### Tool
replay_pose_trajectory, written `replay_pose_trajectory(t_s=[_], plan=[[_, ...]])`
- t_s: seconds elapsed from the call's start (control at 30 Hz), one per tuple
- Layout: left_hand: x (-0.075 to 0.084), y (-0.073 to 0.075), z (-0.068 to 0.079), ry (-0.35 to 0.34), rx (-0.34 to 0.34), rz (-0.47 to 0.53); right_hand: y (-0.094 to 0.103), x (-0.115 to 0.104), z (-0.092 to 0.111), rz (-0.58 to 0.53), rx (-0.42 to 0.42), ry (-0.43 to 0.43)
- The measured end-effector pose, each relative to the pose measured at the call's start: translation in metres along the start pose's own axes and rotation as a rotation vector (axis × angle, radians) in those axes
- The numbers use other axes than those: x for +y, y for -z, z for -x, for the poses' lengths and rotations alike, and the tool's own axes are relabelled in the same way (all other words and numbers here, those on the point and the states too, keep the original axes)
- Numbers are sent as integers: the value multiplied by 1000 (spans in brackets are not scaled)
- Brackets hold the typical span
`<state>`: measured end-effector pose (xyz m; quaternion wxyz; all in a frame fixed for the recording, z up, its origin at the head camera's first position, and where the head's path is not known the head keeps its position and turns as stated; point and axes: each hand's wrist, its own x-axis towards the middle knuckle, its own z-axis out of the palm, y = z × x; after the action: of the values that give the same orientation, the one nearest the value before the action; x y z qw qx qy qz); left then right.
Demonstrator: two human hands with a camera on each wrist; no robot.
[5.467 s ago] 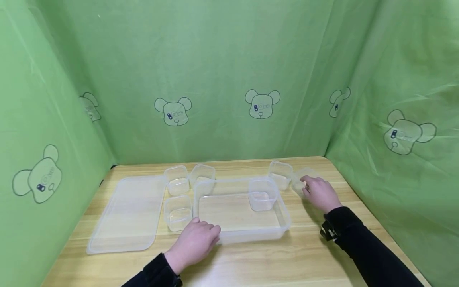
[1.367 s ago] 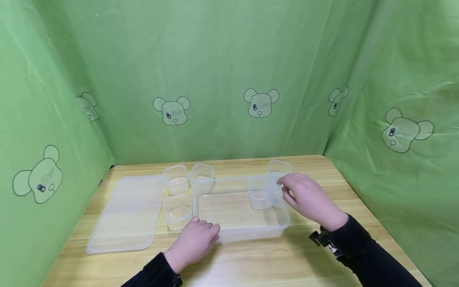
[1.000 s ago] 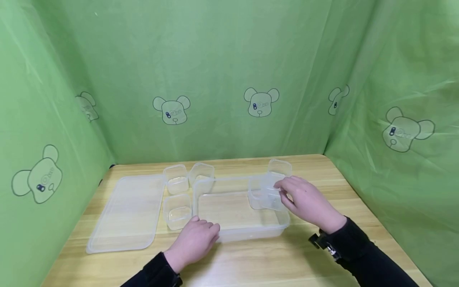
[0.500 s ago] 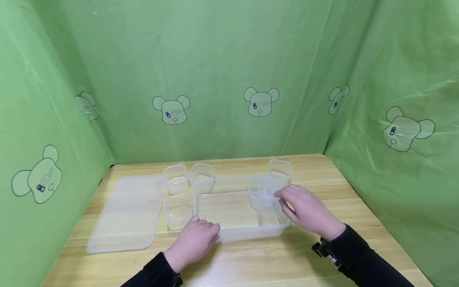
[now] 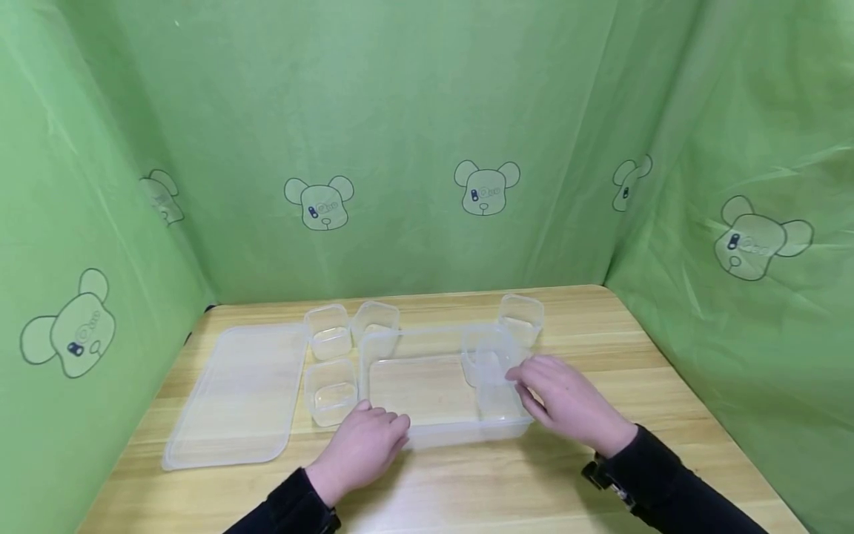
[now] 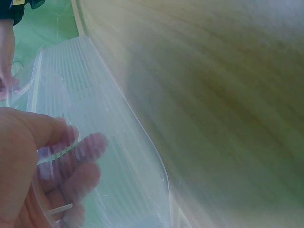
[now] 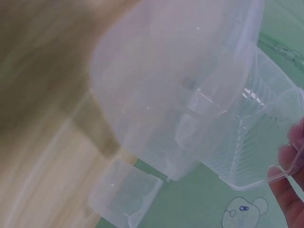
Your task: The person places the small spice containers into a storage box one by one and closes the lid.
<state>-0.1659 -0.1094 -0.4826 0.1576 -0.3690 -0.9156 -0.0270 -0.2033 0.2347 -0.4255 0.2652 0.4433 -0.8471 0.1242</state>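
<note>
My left hand (image 5: 363, 449) grips the front wall of a large clear plastic storage box (image 5: 460, 436), near its front left corner. In the left wrist view its thumb is inside and its fingers show through the ribbed wall (image 6: 118, 128). My right hand (image 5: 567, 400) pinches the rim of a small clear plastic container (image 7: 261, 142) between thumb and fingers. That container overlaps the box's front right part in the head view. Behind it, a similar small container (image 5: 470, 363) stands inside the box at the back right.
Left of the box lie a large flat translucent lid (image 5: 236, 397) and a small container (image 5: 331, 397). Two more small containers (image 5: 328, 335) stand behind, with another (image 5: 522, 319) at the back right. Green cloth (image 5: 414, 111) walls the wooden table (image 5: 467, 489).
My right hand has picked up the small container from the table's back right, brought it left over the box, and moved it down toward the front right. My left hand has stayed in place.
</note>
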Motion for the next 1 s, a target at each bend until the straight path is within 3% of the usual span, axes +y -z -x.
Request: replay_pose_trajectory(t_s=[0.5, 1.0], plan=[[0, -1, 0, -4, 5, 0, -12, -2, 12, 0, -94, -22], [-1, -2, 0, -8, 25, -4, -15, -2, 23, -57, -112, -35]])
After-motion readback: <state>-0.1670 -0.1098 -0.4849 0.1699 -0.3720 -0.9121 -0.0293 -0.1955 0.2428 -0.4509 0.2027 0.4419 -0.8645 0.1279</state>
